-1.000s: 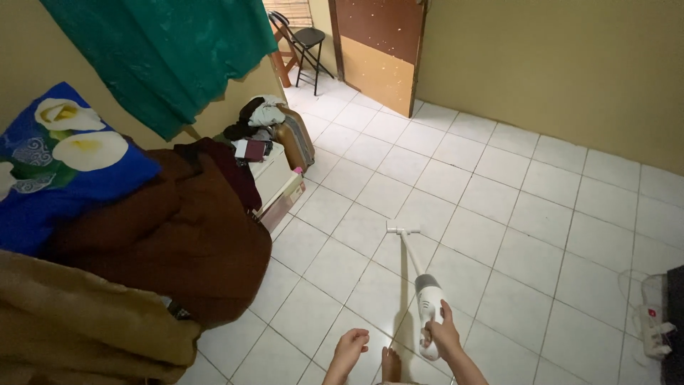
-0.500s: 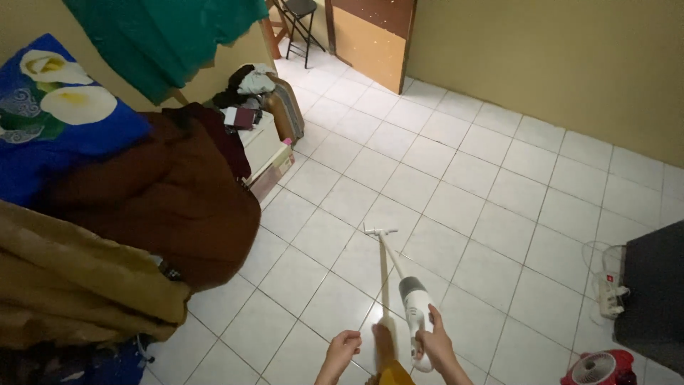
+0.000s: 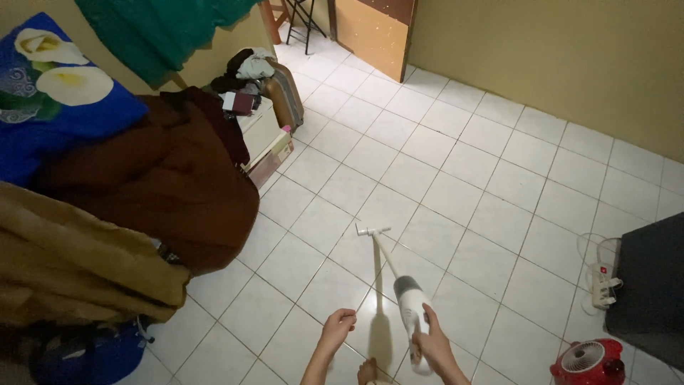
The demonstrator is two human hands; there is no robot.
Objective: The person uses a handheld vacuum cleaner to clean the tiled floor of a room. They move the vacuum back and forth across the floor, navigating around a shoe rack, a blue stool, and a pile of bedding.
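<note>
From the head view, your right hand [image 3: 432, 347] is wrapped around the handle of a white stick vacuum [image 3: 410, 314], fingers curled tight on the grip. The wand slopes away from you across the white tiled floor [image 3: 491, 164], and its narrow floor nozzle [image 3: 371, 231] rests on a tile well ahead of your bare foot [image 3: 368, 371]. Your left hand [image 3: 336, 328] hangs free beside the vacuum body, holding nothing, fingers loosely curled inward.

By the look of it you are in mid-stroke, working the open tiles in the middle of the room. The next pass calls for keeping the nozzle flat on the floor and steering it with the right wrist alone.

To your left lies a heap of bedding: a brown blanket [image 3: 164, 185], a tan cover [image 3: 78, 264] and a blue pillow with white flowers [image 3: 57, 93]. To your right, near the edge, sit a small red fan [image 3: 588, 361] and a white power strip [image 3: 603, 279] with loose cable; mind that cord if you swing that way.
</note>
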